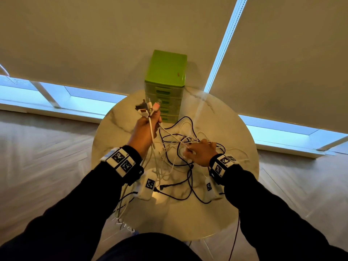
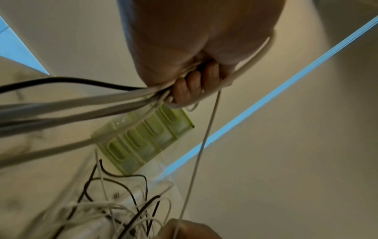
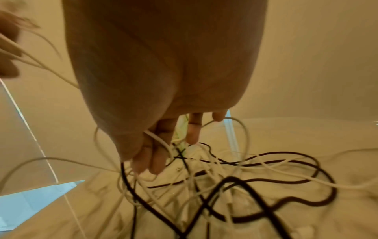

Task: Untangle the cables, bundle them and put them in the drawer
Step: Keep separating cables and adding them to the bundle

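My left hand (image 1: 146, 129) is raised above the round marble table (image 1: 231, 127) and grips a bunch of cable ends. Several plugs (image 1: 149, 108), white, pink and dark, stick up out of the fist. In the left wrist view the curled fingers (image 2: 184, 90) clamp white, grey and black cords. The tangle of white and black cables (image 1: 177, 147) lies mid-table. My right hand (image 1: 199, 151) reaches down into it, and thumb and forefinger (image 3: 151, 161) pinch a thin white cable (image 2: 201, 145) that runs taut up to the left hand. The green drawer unit (image 1: 165, 85) stands at the table's far edge, drawers closed.
Cable loops hang over the table's near-left edge (image 1: 122, 213), and a dark cord (image 1: 236, 234) drops off the near right. Roller blinds and low window strips (image 1: 84, 102) lie behind the table. Pale wood floor surrounds it.
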`<action>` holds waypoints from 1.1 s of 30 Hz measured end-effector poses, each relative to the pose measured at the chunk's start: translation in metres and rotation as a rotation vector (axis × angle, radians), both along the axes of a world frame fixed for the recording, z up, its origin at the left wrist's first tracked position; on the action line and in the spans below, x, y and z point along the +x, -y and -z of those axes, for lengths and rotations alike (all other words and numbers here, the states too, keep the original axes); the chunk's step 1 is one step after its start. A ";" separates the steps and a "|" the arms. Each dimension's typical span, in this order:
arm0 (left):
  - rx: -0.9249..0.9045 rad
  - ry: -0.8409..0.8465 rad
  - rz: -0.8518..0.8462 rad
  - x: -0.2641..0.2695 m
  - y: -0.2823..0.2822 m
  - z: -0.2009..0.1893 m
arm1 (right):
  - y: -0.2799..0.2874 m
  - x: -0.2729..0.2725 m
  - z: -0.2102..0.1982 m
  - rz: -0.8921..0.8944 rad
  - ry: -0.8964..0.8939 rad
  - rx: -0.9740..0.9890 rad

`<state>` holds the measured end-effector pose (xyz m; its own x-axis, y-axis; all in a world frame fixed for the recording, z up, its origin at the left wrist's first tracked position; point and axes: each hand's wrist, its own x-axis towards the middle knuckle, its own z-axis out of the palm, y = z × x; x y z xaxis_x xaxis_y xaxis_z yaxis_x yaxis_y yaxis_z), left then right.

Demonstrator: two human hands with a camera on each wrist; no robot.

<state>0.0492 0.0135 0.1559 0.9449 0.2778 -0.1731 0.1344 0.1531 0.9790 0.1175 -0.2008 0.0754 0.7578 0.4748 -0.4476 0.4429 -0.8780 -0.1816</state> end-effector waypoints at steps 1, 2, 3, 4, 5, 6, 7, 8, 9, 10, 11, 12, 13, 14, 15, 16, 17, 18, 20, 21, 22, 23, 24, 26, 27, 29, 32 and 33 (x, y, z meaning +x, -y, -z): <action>-0.013 0.016 -0.016 -0.002 -0.006 -0.004 | 0.003 0.003 0.002 0.012 -0.008 0.005; -0.033 0.039 -0.038 -0.004 -0.012 -0.006 | 0.007 0.007 0.004 0.031 -0.022 0.005; -0.059 0.055 -0.073 -0.006 -0.017 -0.010 | 0.011 0.010 0.003 0.056 -0.038 0.002; -0.068 0.066 -0.118 -0.007 -0.023 -0.013 | 0.013 0.011 0.000 0.081 -0.047 0.003; -0.067 0.075 -0.162 -0.007 -0.028 -0.018 | 0.017 0.014 -0.001 0.105 -0.046 0.001; -0.056 0.086 -0.204 -0.006 -0.035 -0.020 | 0.020 0.016 -0.003 0.127 -0.034 0.007; -0.045 0.096 -0.239 -0.006 -0.040 -0.023 | 0.022 0.018 -0.005 0.155 -0.020 0.032; -0.027 0.099 -0.269 -0.006 -0.045 -0.023 | 0.024 0.019 -0.007 0.180 0.004 0.083; -0.011 0.099 -0.292 -0.006 -0.049 -0.023 | 0.023 0.020 -0.010 0.204 0.028 0.172; 0.010 0.100 -0.307 -0.005 -0.051 -0.021 | 0.021 0.021 -0.014 0.215 0.037 0.289; 0.038 0.102 -0.310 -0.006 -0.050 -0.018 | 0.016 0.020 -0.019 0.214 0.028 0.430; 0.072 0.104 -0.306 -0.006 -0.047 -0.014 | 0.011 0.019 -0.025 0.211 -0.001 0.571; 0.109 0.103 -0.296 -0.007 -0.042 -0.010 | 0.005 0.017 -0.031 0.216 -0.034 0.697; 0.137 0.101 -0.278 -0.008 -0.036 -0.006 | -0.001 0.014 -0.038 0.229 -0.058 0.806; 0.152 0.097 -0.255 -0.008 -0.029 -0.003 | -0.007 0.013 -0.045 0.242 -0.072 0.890; 0.159 0.096 -0.226 -0.009 -0.021 -0.002 | -0.011 0.011 -0.052 0.250 -0.081 0.959; 0.161 0.101 -0.199 -0.010 -0.015 -0.002 | -0.016 0.009 -0.059 0.251 -0.083 1.015; 0.162 0.111 -0.178 -0.010 -0.009 -0.002 | -0.019 0.007 -0.063 0.250 -0.082 1.074; 0.160 0.122 -0.150 -0.009 0.000 -0.004 | -0.021 0.004 -0.073 0.264 -0.070 1.174; 0.154 0.128 -0.142 -0.008 0.003 -0.002 | -0.018 0.001 -0.078 0.275 -0.058 1.186; 0.149 0.133 -0.136 -0.008 0.005 0.000 | -0.015 0.001 -0.080 0.271 -0.048 1.162; 0.152 0.130 -0.131 -0.007 0.006 0.002 | -0.011 0.000 -0.081 0.249 -0.023 1.085; 0.149 0.121 -0.120 -0.007 0.008 0.004 | -0.006 0.001 -0.078 0.207 0.019 0.969; 0.110 0.096 -0.093 -0.007 0.013 0.008 | 0.004 0.004 -0.065 0.090 0.133 0.714; 0.083 0.087 -0.079 -0.008 0.016 0.008 | 0.006 0.004 -0.059 0.058 0.171 0.619; 0.051 0.085 -0.043 -0.011 0.025 0.006 | 0.010 0.001 -0.052 0.069 0.221 0.522; 0.057 0.081 -0.003 -0.017 0.036 0.005 | 0.008 -0.006 -0.057 0.136 0.229 0.524; 0.071 0.085 0.014 -0.019 0.038 0.006 | 0.006 -0.008 -0.060 0.135 0.224 0.521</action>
<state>0.0307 -0.0244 0.1503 0.9591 0.2735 -0.0723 0.0516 0.0820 0.9953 0.1095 -0.2069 0.1357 0.8761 0.4822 -0.0030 0.4106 -0.7492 -0.5198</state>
